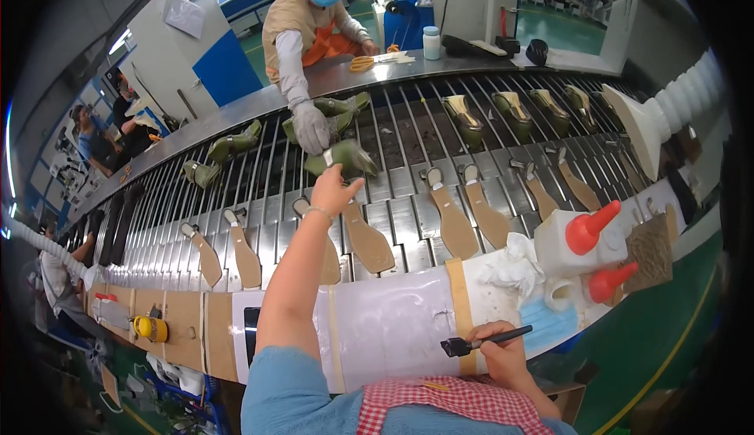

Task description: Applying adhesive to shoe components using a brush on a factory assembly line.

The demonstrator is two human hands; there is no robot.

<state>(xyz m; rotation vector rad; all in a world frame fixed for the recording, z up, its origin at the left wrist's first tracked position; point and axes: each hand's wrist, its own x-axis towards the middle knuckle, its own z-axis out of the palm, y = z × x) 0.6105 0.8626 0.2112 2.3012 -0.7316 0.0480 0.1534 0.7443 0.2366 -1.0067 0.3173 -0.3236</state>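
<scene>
My left hand (334,193) stretches far out over the metal roller line, its fingers closed on the near side of a green shoe upper (351,156) that is blurred by motion. Just beyond it, a co-worker's gloved hand (310,130) is close to the same shoe and another green shoe. Brown shoe soles (369,239) with heel pieces lie in a row on the near slats, some under my left forearm. In my right hand (503,352), low at the right, is a black-handled brush (487,341), its dark bristles pointing left above the white-covered bench (393,325).
Several green shoes (514,117) stand along the far rods. White bottles with red nozzles (593,227), crumpled white tissue (514,266) and a blue cloth (550,325) lie at right. A white hose hood (636,129) hangs over the right end. Across sits a masked person (302,31).
</scene>
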